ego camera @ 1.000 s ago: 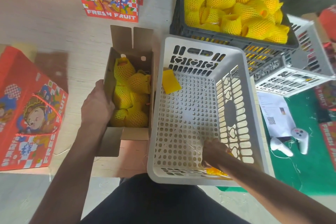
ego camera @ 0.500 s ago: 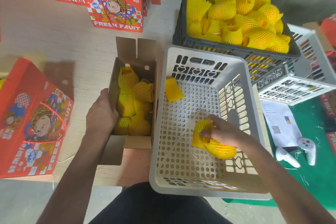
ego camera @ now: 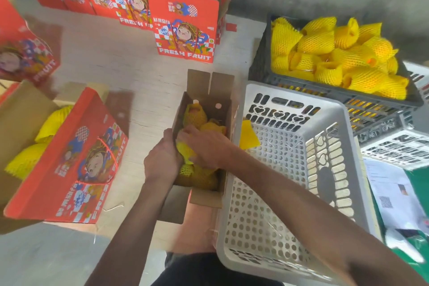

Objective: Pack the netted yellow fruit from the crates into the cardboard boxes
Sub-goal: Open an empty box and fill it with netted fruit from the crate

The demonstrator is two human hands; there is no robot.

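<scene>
The open cardboard box [ego camera: 204,104] is nearly full. The right hand [ego camera: 204,146] presses a netted yellow fruit [ego camera: 184,152] into it, fingers curled over the fruit; the left hand [ego camera: 162,160] grips the box's left wall. Right of the box, the white crate [ego camera: 290,169] holds only a loose net sleeve [ego camera: 248,134]; beyond that, the dark crate [ego camera: 336,90] is heaped with fruit awaiting packing.

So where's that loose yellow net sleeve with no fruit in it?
The empty net sleeve lies in the far left corner of the white crate, just right of the open cardboard box where both hands are.
</scene>
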